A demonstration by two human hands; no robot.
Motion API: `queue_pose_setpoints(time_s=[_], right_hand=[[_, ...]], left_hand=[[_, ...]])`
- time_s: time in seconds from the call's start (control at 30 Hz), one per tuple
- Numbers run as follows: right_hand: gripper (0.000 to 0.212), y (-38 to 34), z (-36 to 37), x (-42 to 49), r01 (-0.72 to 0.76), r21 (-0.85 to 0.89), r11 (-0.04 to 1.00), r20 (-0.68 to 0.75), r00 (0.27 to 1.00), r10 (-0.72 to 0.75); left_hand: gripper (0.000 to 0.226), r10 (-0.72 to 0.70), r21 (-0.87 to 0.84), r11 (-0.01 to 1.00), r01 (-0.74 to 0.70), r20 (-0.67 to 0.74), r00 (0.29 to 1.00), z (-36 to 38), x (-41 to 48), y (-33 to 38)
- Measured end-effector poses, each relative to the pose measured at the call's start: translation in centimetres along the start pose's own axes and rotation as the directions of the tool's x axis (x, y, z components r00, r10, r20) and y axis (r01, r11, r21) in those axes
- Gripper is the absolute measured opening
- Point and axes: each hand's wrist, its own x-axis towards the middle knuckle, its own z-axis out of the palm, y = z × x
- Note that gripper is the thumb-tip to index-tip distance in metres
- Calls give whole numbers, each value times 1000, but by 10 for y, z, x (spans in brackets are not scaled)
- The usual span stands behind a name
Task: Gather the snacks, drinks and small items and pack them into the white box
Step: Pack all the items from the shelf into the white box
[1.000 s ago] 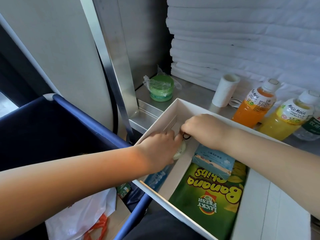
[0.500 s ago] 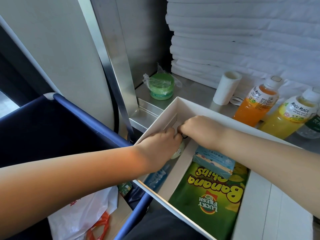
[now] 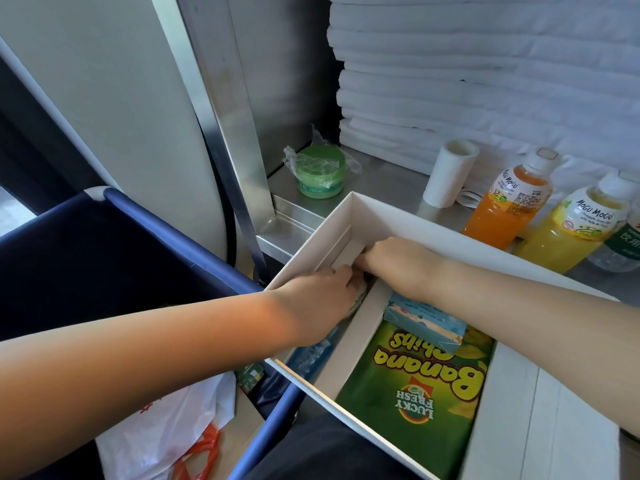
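A stack of folded white towels (image 3: 485, 81) fills the upper right of the frame and rests on a metal shelf (image 3: 381, 181). A shiny metal post (image 3: 221, 116) slants down from the top centre, with a pale wall panel (image 3: 104, 81) to its left and a black cable (image 3: 231, 233) running beside it. At left is a dark blue fabric bin (image 3: 104, 265) with a lighter blue rim (image 3: 180, 237). At lower left lies a white plastic bag (image 3: 166, 420) with orange handles (image 3: 197, 457).
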Motion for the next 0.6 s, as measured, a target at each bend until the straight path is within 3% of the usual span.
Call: queue_pose_setpoints(time_s=[0.13,0.2,0.3,0.4,0.5,0.6], right_hand=[[19,-2,-6,-5,-36,-19,999,16,999,36],[19,1,-18,-15,-52,-12,999,23,998,52],[28,11,-41,-41,-156,107,982,-20,987,159],[36,17,-56,-84,-230,280,932,-135,952,275],[47,6,-57,-123,-251,343,905,-222,915,337],[67,5,-40,-144,-351,205,914,-148,912,383]], left_hand=[[74,-43,-83,996,44,12,999,-4,-3,0],[67,-77,-78,994,74,-42,996,-9,-6,-1],[45,-53,-5,999,53,-237,970,-25,-16,-10],[53,-40,47,996,72,-486,873,-36,-17,-23],[65,-73,-2,997,79,-417,906,-39,0,-32],[66,-90,-30,996,85,-321,943,-36,22,-36]])
